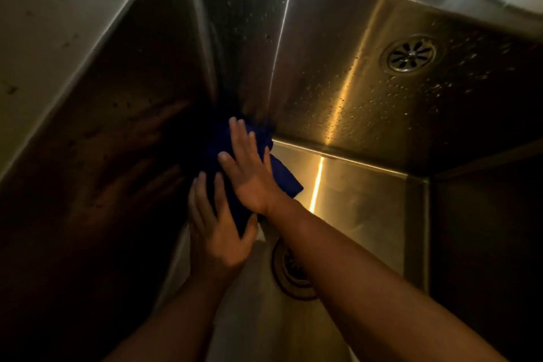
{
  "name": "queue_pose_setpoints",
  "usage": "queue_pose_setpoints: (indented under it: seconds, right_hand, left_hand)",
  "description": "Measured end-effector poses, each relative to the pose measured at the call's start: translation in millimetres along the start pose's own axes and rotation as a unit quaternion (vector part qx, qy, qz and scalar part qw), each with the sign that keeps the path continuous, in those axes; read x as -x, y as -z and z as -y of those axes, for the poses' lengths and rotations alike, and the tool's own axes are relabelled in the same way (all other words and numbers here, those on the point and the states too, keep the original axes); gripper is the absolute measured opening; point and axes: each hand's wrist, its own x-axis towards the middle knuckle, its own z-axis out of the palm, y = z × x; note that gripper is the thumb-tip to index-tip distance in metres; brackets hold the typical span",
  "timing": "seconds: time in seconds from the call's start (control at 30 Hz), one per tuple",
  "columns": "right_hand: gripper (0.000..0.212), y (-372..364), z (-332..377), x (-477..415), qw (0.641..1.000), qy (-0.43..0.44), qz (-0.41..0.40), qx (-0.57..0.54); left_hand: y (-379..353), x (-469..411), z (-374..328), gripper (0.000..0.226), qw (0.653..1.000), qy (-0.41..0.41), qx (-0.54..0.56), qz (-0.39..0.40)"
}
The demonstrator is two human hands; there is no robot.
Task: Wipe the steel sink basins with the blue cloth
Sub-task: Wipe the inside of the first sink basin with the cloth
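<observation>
The blue cloth (282,176) lies flat against the inner left corner of the near steel basin (361,200). My right hand (249,170) presses on it with straight, spread fingers. Just below, my left hand (217,229) also presses on the cloth's lower part, fingers straight and thumb beside the cloth's edge. Both hands cover most of the cloth. The near basin's drain (291,273) shows between my forearms. The far basin (382,82) is wet with droplets and has its own round drain strainer (411,56).
A steel divider ridge (346,156) separates the two basins. A tall dark steel wall (117,156) rises on the left and reflects my hands. A pale counter (44,23) lies at the upper left. The right side is in deep shadow.
</observation>
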Motion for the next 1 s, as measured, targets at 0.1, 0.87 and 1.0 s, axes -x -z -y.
queue_pose_setpoints:
  seconds: [0.1,0.87,1.0]
  right_hand:
    - [0.059,21,-21,52,0.989,0.007,-0.141,0.045]
    - [0.058,49,-135,198,0.916,-0.198,-0.100,0.333]
    - [0.059,50,-135,199,0.919,-0.198,-0.090,0.329]
  left_hand:
    - [-5,-49,-5,0.096,0.987,-0.043,-0.117,0.105]
    - [59,4,29,0.090,0.789,-0.366,-0.277,0.408]
    - [68,30,41,0.095,0.689,-0.401,-0.320,0.513]
